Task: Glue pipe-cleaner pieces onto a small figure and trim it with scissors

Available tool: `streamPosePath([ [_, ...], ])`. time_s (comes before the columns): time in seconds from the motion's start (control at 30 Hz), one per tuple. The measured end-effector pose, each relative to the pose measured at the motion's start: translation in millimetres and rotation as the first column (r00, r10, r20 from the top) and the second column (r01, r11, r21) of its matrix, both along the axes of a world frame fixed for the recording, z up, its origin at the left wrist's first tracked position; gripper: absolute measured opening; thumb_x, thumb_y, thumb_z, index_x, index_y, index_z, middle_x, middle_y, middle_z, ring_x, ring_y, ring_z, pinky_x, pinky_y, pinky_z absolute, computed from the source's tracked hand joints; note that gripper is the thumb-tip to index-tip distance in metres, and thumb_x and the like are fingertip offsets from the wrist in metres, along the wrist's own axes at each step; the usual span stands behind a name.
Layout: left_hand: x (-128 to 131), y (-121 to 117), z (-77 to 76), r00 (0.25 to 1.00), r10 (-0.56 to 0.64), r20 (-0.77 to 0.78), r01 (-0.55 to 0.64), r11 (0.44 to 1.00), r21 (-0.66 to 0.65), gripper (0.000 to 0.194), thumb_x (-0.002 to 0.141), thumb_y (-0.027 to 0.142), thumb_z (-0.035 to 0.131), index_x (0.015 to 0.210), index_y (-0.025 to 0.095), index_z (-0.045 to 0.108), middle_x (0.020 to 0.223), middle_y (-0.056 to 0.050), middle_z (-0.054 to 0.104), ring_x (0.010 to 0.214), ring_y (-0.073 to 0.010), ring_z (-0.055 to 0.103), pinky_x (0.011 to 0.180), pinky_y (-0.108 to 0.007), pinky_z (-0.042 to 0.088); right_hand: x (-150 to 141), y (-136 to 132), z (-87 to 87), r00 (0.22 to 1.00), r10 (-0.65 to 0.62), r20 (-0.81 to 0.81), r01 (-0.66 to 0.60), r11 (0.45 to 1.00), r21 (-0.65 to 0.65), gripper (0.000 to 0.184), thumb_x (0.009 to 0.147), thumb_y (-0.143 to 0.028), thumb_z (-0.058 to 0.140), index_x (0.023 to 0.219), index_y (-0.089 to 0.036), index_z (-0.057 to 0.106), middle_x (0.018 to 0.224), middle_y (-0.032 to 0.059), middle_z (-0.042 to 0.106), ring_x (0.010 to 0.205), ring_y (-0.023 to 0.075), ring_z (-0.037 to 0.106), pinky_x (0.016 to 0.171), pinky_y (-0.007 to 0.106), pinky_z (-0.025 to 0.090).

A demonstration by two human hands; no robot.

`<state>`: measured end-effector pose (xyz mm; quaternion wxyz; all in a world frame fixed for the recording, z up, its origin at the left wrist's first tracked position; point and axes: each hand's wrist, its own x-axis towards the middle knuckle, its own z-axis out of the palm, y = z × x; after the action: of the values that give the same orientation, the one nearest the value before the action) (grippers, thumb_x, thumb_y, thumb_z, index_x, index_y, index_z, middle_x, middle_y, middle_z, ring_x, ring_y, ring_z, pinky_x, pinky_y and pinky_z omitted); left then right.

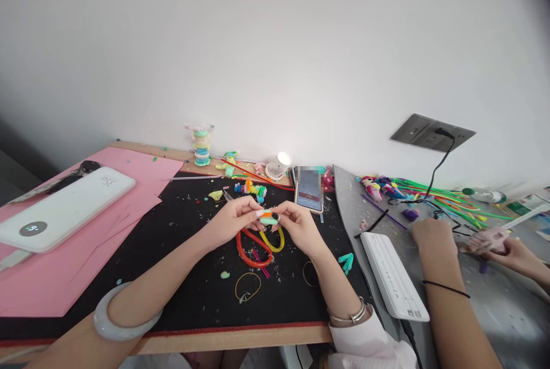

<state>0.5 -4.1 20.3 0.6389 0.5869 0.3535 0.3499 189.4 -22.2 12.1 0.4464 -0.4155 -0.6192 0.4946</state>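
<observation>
Between both hands is a small mint-green and orange fuzzy piece point(268, 220), which looks like chenille stem. My left hand point(234, 219) pinches its left end with thumb and fingers. On its right end close the thumb and fingers of my right hand point(297, 224). Just under the hands, scissors point(254, 265) with red and yellow handles lie on the black mat point(184, 277); their blades are partly hidden by my left hand. Past my fingertips lies a multicoloured fuzzy figure point(253, 189), with a yellow-green fuzzy piece point(215, 195) to its left.
A phone point(309, 188) and paper cup point(279, 166) stand near the wall. Rubber bands point(248, 287) and scraps litter the mat. One white power bank point(69, 208) rests left on pink paper point(38, 289), another point(393, 274) at right. A co-worker's hands point(435, 237) work farther right.
</observation>
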Motion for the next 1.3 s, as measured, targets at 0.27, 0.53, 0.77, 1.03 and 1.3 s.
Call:
streamPosePath([
  [0.27, -2.4, 3.0, -5.6, 0.999, 0.029, -0.037, -0.025, 0.994, 0.105, 0.021, 0.077, 0.037, 0.06, 0.078, 0.015, 0.058, 0.067, -0.002, 0.066, 0.064, -0.0165, 0.063, 0.067, -0.032, 0.049, -2.4, -1.3, 1.5, 0.994, 0.003, -0.105, -0.015, 0.993, -0.116, 0.016, 0.078, -0.029, 0.062, 0.087, -0.017, 0.068, 0.078, 0.0029, 0.069, 0.063, 0.0134, 0.063, 0.064, 0.028, 0.053],
  [0.53, -0.8, -0.3, -1.5, 1.0, 0.025, -0.013, -0.023, 0.993, 0.112, 0.021, 0.077, 0.037, 0.06, 0.077, 0.015, 0.057, 0.068, -0.001, 0.065, 0.066, -0.0165, 0.063, 0.068, -0.033, 0.05, -1.5, -2.1, 5.4, 0.991, -0.01, -0.134, -0.008, 0.991, -0.13, 0.015, 0.073, -0.028, 0.067, 0.083, -0.016, 0.067, 0.074, 0.0029, 0.069, 0.061, 0.0142, 0.064, 0.063, 0.029, 0.055],
  [0.77, -1.6, 1.5, -4.4, 0.998, -0.045, 0.04, 0.042, 0.997, 0.069, 0.019, 0.08, 0.034, 0.059, 0.086, 0.016, 0.057, 0.077, -0.002, 0.066, 0.074, -0.0162, 0.064, 0.073, -0.033, 0.051, -0.4, -2.1, 7.5, 0.992, -0.045, -0.122, 0.032, 0.994, -0.103, 0.012, 0.073, -0.024, 0.066, 0.082, -0.017, 0.069, 0.075, 0.0023, 0.068, 0.061, 0.014, 0.063, 0.063, 0.029, 0.055],
  [1.03, -2.6, 2.0, -5.8, 1.0, -0.026, 0.007, 0.025, 0.992, 0.125, 0.015, 0.081, 0.03, 0.057, 0.08, 0.015, 0.058, 0.071, -0.001, 0.064, 0.069, -0.0157, 0.063, 0.071, -0.032, 0.05, -0.1, -3.0, 6.3, 0.984, 0.006, -0.179, -0.035, 0.987, -0.158, 0.016, 0.073, -0.028, 0.068, 0.084, -0.017, 0.068, 0.081, 0.0035, 0.07, 0.066, 0.0141, 0.065, 0.068, 0.029, 0.055],
  [1.3, -5.2, 1.2, -6.2, 0.993, -0.01, -0.115, 0.045, 0.951, 0.305, 0.017, 0.084, 0.027, 0.05, 0.08, 0.016, 0.062, 0.074, -0.002, 0.064, 0.072, -0.0157, 0.061, 0.072, -0.03, 0.047, 2.3, -1.4, 2.9, 0.975, 0.027, -0.221, -0.091, 0.954, -0.284, 0.023, 0.074, -0.034, 0.068, 0.084, -0.014, 0.061, 0.07, 0.0029, 0.068, 0.055, 0.0114, 0.064, 0.058, 0.024, 0.053],
])
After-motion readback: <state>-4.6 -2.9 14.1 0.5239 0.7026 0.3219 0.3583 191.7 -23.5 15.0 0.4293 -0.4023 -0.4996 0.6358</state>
